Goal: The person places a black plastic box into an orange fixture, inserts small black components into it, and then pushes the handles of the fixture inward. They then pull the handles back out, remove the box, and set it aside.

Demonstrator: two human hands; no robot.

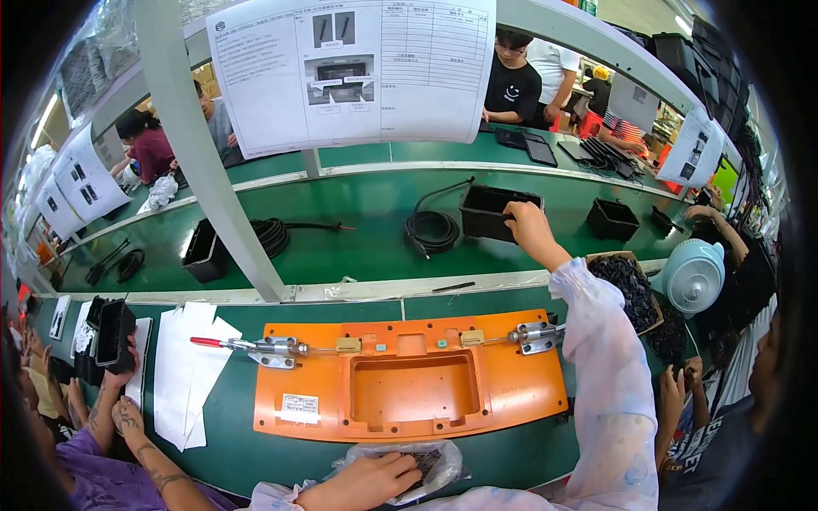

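Observation:
At the far side of my bench, my right hand [530,228] grips the near right rim of a black plastic box [487,213] that is on the green conveyor. A coiled black cable [431,232] lies just left of that box. Down at the front edge, my left hand [366,482] reaches into a clear plastic bag [447,464] of small dark parts, its fingers curled and the fingertips hidden among them. Between my hands sits an orange fixture [324,387] with a rectangular recess and a metal toggle clamp on each side; the left clamp has a red handle [207,342].
White paper sheets [181,366] lie left of the fixture. A box of black parts [626,289] and a light blue fan [692,277] stand at right. Another black box [612,220] sits farther along the conveyor [366,200]. A metal post [213,162] rises at left. Co-workers sit on both sides.

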